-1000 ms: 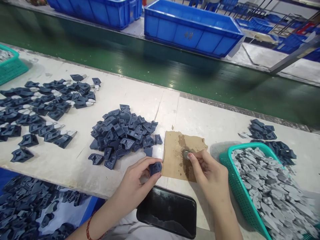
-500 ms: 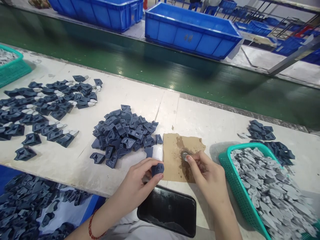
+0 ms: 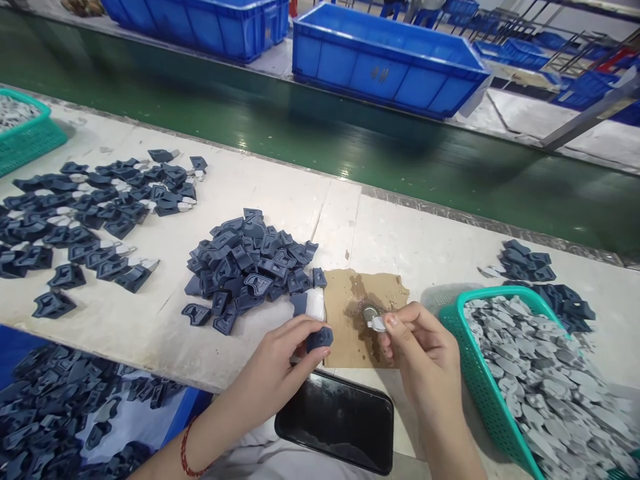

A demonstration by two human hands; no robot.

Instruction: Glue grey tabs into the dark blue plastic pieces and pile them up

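The right hand (image 3: 427, 347) has pulled the small pale grey piece (image 3: 379, 324) back from the middle of the little round dish (image 3: 371, 311) on the spotted brown cardboard (image 3: 343, 337); it could slip, I think, because just fingertips pinch it, nearly closed, while the left hand's (image 3: 277, 353) thumb and fingers curl around a dark blue block (image 3: 320, 339)

Left grip (image 3: 275, 360) and right grip (image 3: 425, 350) pinched

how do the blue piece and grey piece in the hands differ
The blue piece is dark and chunky; the grey piece is pale and slimmer. The left hand holds the blue piece; the right hand holds the grey piece over the brown sheet. Both are held in a pinch grip.
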